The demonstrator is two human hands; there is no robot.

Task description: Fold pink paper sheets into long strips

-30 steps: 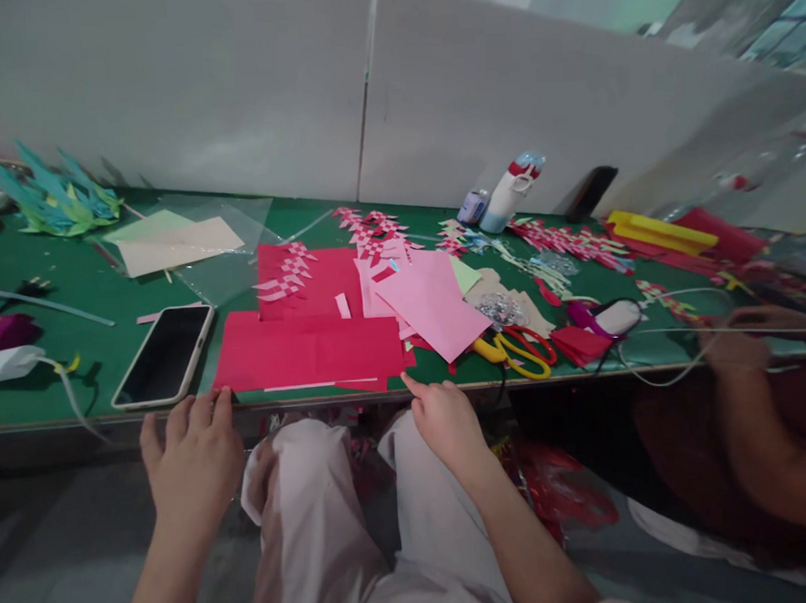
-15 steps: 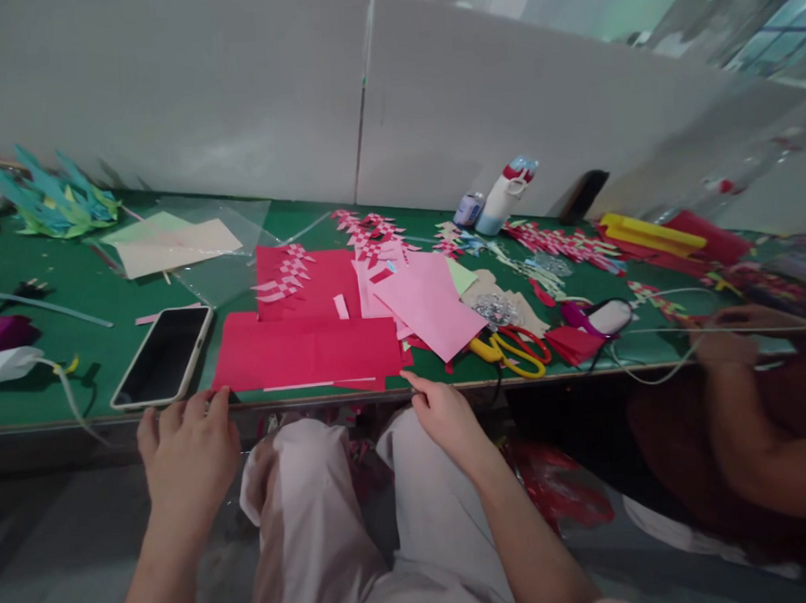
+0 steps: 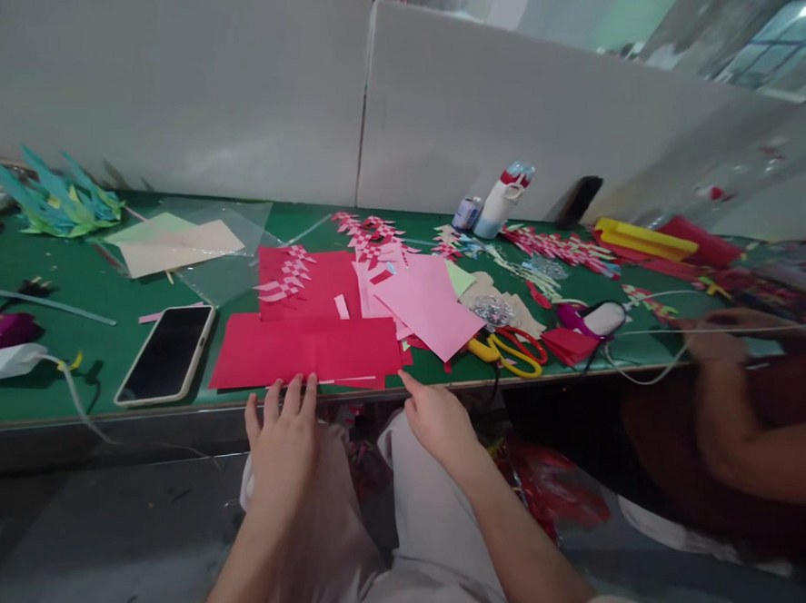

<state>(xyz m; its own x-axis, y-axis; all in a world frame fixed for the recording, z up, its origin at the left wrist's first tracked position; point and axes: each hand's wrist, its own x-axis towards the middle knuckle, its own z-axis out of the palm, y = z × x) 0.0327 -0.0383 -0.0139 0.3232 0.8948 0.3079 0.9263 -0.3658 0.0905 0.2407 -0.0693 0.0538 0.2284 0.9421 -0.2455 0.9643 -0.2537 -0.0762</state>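
A folded red sheet (image 3: 303, 348) lies along the front edge of the green table. My left hand (image 3: 284, 436) rests at its lower edge, fingers spread, fingertips on the paper near its middle. At the sheet's lower right corner is my right hand (image 3: 437, 418), its index finger stretched out to the corner and the other fingers curled, with nothing visible in them. Behind the folded sheet lie another red sheet (image 3: 337, 278) with woven pink-and-red strips on it and a pink sheet (image 3: 427, 305).
A phone (image 3: 167, 355) lies left of the red paper. Yellow-handled scissors (image 3: 515, 354) and a purple device (image 3: 578, 318) with a cable are on the right. A white bottle (image 3: 499, 206) stands at the back. Another person's hands (image 3: 712, 342) are at far right.
My left hand has moved right, from the sheet's left corner by the phone to the middle of its lower edge. My right hand has stayed nearly in place.
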